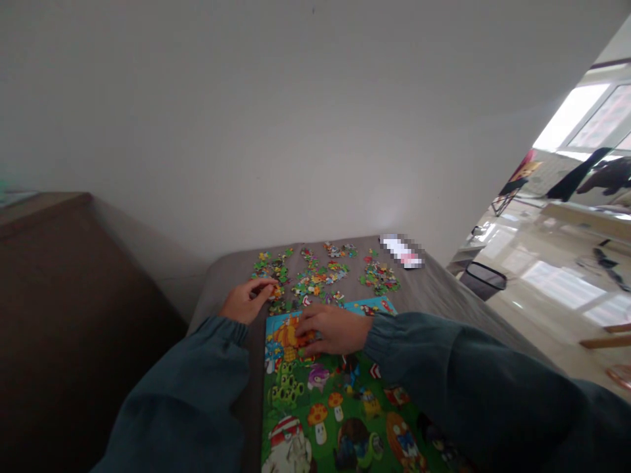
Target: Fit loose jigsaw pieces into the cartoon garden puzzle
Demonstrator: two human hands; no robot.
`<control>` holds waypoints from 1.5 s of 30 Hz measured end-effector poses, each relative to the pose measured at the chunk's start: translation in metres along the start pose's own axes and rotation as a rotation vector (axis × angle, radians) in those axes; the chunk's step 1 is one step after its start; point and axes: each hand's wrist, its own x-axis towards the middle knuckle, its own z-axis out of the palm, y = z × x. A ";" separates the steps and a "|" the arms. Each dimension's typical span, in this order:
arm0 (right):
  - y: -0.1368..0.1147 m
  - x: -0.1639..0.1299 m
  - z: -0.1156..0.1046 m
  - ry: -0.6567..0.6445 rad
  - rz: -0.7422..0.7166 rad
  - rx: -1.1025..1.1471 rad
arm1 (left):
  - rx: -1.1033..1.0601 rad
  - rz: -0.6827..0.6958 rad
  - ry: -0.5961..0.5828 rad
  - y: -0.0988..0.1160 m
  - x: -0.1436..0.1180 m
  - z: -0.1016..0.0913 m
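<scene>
A colourful cartoon jigsaw board (340, 407) lies on a grey-covered surface (434, 289) in front of me. Beyond its far edge, several loose puzzle pieces (315, 272) are scattered. My left hand (246, 299) rests by the left end of the loose pieces, fingers curled and pinching at a small piece. My right hand (332, 328) lies flat on the upper left part of the board, fingertips pressing the orange area. Both arms wear dark teal sleeves.
A plain white wall rises just behind the surface. A dark brown piece of furniture (59, 309) stands at the left. To the right the floor is glossy, with a dark bin (483, 279) and a bright window further off.
</scene>
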 end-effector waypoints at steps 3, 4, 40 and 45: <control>0.000 -0.002 0.002 0.024 0.008 -0.005 | 0.003 0.004 -0.001 0.000 0.000 0.000; -0.001 -0.002 0.003 0.033 0.014 0.000 | 0.007 0.001 -0.002 0.000 0.000 0.000; 0.017 0.011 -0.007 0.285 0.304 0.491 | 0.093 0.147 -0.154 0.014 -0.006 0.011; 0.017 0.023 -0.001 0.267 0.461 0.695 | 0.153 0.279 -0.211 0.005 -0.004 0.010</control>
